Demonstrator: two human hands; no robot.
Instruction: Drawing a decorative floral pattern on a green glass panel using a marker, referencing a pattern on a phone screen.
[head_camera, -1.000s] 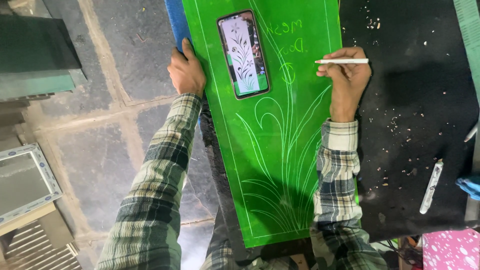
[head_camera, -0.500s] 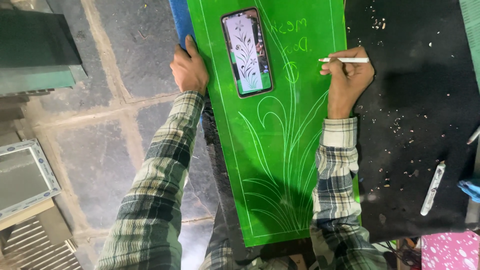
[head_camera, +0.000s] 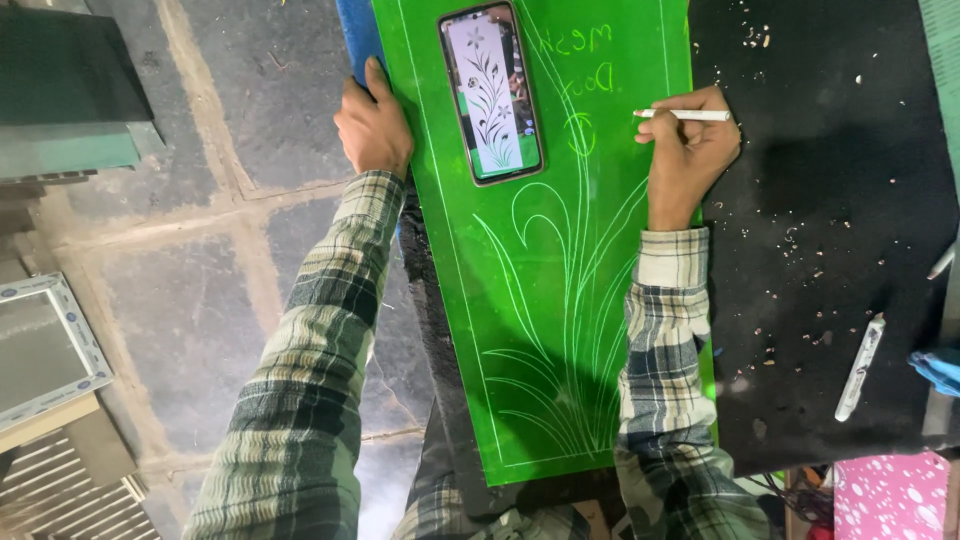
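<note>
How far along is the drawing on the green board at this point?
Done: white border lines and long curving leaves and stems run up the green board, with a small loop near the top. In hand: the right hand holds a white pen by that loop; the left hand steadies the board's edge. Left: the flower details shown on the phone are not yet drawn.

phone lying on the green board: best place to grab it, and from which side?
Grip the phone across its two long edges, near its middle, coming straight down from above. It lies flat, screen up, on the green board, so only the thin sides offer purchase. Both long edges look free: the left hand rests at the board's left edge, apart from the phone, and the right hand with the white pen is further right.
</note>
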